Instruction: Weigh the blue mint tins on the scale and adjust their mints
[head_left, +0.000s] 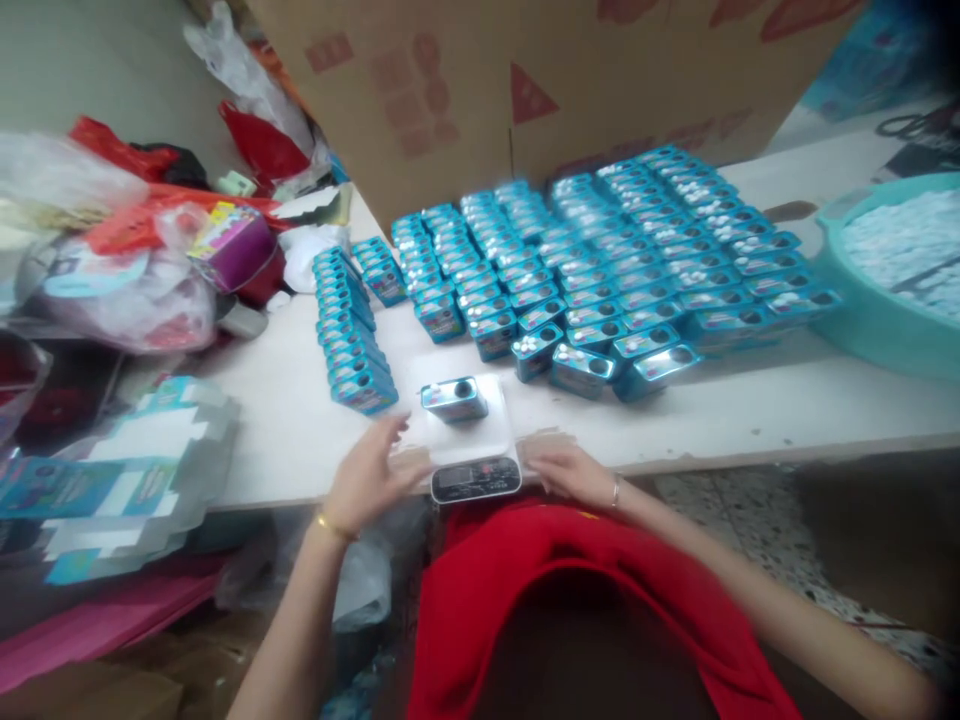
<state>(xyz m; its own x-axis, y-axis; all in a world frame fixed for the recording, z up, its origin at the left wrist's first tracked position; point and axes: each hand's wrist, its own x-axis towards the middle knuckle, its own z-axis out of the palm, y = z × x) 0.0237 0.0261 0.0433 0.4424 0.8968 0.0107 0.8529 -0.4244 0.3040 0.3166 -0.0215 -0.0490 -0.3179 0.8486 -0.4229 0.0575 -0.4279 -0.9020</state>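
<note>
A small blue tin (454, 400) rests on the white platform of a digital kitchen scale (477, 480) at the table's front edge. Just left of the scale is my left hand (375, 470), its thumb and fingers spread, with nothing between them. On the scale's other side my right hand (570, 472) lies low over the table edge, fingers stretched out and holding nothing. Rows of matching blue tins (592, 260) fill the table behind the scale. A shorter column of tins (352, 340) stands to the left, beyond my left hand.
A large cardboard box (480, 90) stands behind the tins. At the right sits a turquoise basin (847, 300) filled with small white pieces. Flattened blue-and-white cartons (142, 470) lie at the left edge. Plastic bags (150, 290) are heaped at the far left.
</note>
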